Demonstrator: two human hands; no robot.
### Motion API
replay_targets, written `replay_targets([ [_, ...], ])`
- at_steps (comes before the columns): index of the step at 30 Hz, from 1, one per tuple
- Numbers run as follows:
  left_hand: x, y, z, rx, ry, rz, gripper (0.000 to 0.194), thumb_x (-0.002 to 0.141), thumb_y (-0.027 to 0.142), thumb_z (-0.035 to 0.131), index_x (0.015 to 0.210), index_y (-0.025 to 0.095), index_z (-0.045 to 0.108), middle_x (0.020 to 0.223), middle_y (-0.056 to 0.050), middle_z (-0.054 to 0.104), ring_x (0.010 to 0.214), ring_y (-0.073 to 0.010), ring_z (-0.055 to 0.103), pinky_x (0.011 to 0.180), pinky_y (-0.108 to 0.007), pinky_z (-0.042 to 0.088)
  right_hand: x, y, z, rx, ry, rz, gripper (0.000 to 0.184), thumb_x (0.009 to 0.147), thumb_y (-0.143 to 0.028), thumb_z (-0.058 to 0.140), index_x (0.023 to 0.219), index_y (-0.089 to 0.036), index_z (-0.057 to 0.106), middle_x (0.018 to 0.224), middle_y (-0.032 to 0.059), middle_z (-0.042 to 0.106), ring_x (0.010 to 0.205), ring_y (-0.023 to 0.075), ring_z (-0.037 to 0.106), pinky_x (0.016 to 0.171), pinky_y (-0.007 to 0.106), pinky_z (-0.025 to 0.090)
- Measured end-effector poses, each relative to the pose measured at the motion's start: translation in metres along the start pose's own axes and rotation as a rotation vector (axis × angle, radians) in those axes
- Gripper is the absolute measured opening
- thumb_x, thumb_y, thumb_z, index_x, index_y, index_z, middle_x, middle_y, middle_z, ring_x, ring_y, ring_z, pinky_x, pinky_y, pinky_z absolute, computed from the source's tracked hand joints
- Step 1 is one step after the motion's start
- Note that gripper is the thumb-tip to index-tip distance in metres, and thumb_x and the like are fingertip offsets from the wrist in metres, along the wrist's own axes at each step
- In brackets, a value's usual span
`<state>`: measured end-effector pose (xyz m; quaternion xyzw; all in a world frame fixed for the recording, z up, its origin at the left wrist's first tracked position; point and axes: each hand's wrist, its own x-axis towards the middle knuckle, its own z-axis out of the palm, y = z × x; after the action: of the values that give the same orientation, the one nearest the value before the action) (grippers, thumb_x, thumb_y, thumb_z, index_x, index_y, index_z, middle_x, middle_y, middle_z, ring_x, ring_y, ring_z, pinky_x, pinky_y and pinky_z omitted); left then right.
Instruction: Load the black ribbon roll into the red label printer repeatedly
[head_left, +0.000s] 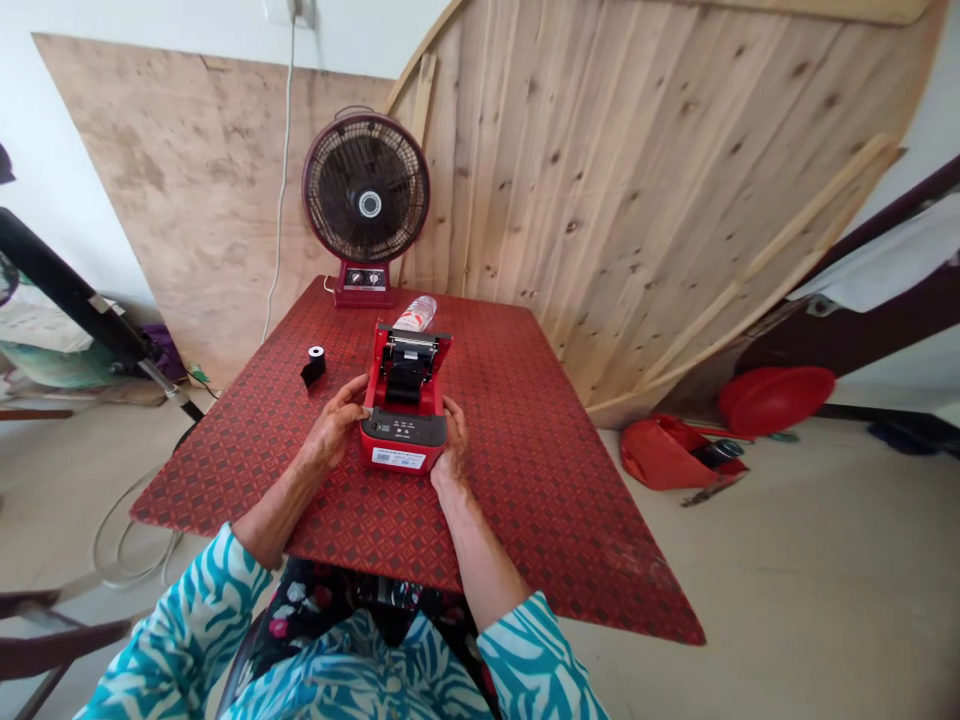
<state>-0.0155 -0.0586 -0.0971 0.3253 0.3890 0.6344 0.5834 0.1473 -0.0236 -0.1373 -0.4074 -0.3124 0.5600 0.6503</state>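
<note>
A red and black label printer [403, 428] stands on the table with its lid raised at the back. Black ribbon or dark roll material shows inside the opened body. My left hand [339, 425] grips the printer's left side, with the thumb near the front corner of the dark panel. Wrapped around the right side is my right hand [451, 445], its fingers partly hidden behind the case. A small black roll [316, 360] with a white core stands to the left of the printer, its loose end trailing on the tabletop.
The table [525, 480] has a red patterned cover. Behind the printer lies a clear plastic bottle [417, 313]. A dark red fan [367, 205] stands at the far edge, near leaning wooden boards [600, 180]. On the floor at right are a red bag [656, 455] and a red basin [780, 397].
</note>
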Motion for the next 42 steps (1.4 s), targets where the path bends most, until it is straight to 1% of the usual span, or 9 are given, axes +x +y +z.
replay_targets([
  [3,-0.005,0.004,0.0,0.076,0.021,0.046,0.057,0.058,0.018,0.065,0.115,0.019,0.063,0.114,-0.007,0.069,0.104,-0.026,0.063,0.086,-0.034,0.047,0.0,0.001,0.0,0.0,-0.02,0.0,0.04,0.071,-0.045,0.062,0.103,-0.021,0.064,0.08,-0.0024,0.068,0.063,0.0118,0.057,0.061,0.026,0.045],
  [7,-0.006,0.019,0.005,0.422,0.053,0.278,0.033,0.067,0.024,0.071,0.1,0.023,0.071,0.108,-0.005,0.07,0.104,-0.0246,0.061,0.094,-0.035,0.044,0.003,0.005,0.0,-0.011,-0.031,-0.024,0.041,0.073,-0.046,0.059,0.105,-0.02,0.064,0.088,-0.0002,0.069,0.073,0.0135,0.06,0.069,0.027,0.046],
  [10,0.006,0.036,0.018,0.785,-0.153,0.428,0.017,0.072,0.025,0.07,0.087,0.026,0.076,0.094,-0.005,0.071,0.095,-0.0244,0.063,0.094,-0.036,0.044,0.005,0.007,0.0,-0.013,-0.042,-0.051,0.039,0.075,-0.044,0.058,0.105,-0.02,0.064,0.091,0.0002,0.069,0.079,0.0143,0.06,0.075,0.029,0.046],
  [14,0.042,0.045,0.04,1.186,-0.431,0.512,0.022,0.063,0.015,0.072,0.077,0.031,0.076,0.082,-0.002,0.073,0.081,-0.0237,0.066,0.084,-0.032,0.049,0.007,0.008,0.0,-0.027,-0.057,-0.086,0.038,0.075,-0.043,0.058,0.104,-0.02,0.065,0.095,0.0014,0.069,0.087,0.0161,0.06,0.08,0.03,0.047],
  [18,0.069,0.043,0.057,1.546,-0.386,0.437,0.027,0.052,0.01,0.076,0.07,0.029,0.073,0.072,-0.001,0.071,0.075,-0.0235,0.068,0.073,-0.029,0.051,0.009,0.013,-0.001,-0.037,-0.071,-0.124,0.039,0.077,-0.045,0.056,0.105,-0.02,0.065,0.096,0.0019,0.07,0.093,0.0181,0.06,0.082,0.031,0.047],
  [24,0.062,0.049,0.077,2.155,-0.497,0.178,0.04,0.074,0.016,0.066,0.113,0.021,0.066,0.115,-0.013,0.068,0.105,-0.0315,0.065,0.084,-0.039,0.052,0.013,0.021,-0.002,-0.049,-0.079,-0.153,0.036,0.08,-0.045,0.054,0.105,-0.022,0.066,0.095,0.0019,0.071,0.095,0.02,0.061,0.083,0.033,0.048],
  [32,0.051,0.064,0.083,2.248,-0.5,0.18,0.037,0.08,0.026,0.06,0.116,0.02,0.064,0.115,-0.013,0.068,0.105,-0.0303,0.065,0.081,-0.035,0.052,0.014,0.021,-0.002,-0.044,-0.086,-0.162,0.037,0.08,-0.045,0.053,0.107,-0.022,0.065,0.097,0.0023,0.071,0.097,0.0202,0.061,0.083,0.034,0.048],
  [38,0.048,0.077,0.077,2.107,-0.574,0.186,0.033,0.078,0.03,0.059,0.109,0.025,0.068,0.108,-0.004,0.072,0.102,-0.024,0.066,0.078,-0.027,0.049,0.013,0.02,-0.003,-0.059,-0.077,-0.137,0.038,0.079,-0.045,0.054,0.107,-0.021,0.065,0.098,0.0029,0.07,0.098,0.0206,0.061,0.083,0.034,0.048],
  [42,0.036,0.087,0.078,2.009,-0.607,0.272,0.034,0.077,0.029,0.06,0.11,0.023,0.068,0.109,-0.005,0.07,0.097,-0.0226,0.066,0.076,-0.027,0.048,0.013,0.019,-0.003,-0.055,-0.081,-0.135,0.039,0.079,-0.045,0.054,0.108,-0.021,0.064,0.099,0.0031,0.07,0.096,0.0202,0.061,0.082,0.034,0.048],
])
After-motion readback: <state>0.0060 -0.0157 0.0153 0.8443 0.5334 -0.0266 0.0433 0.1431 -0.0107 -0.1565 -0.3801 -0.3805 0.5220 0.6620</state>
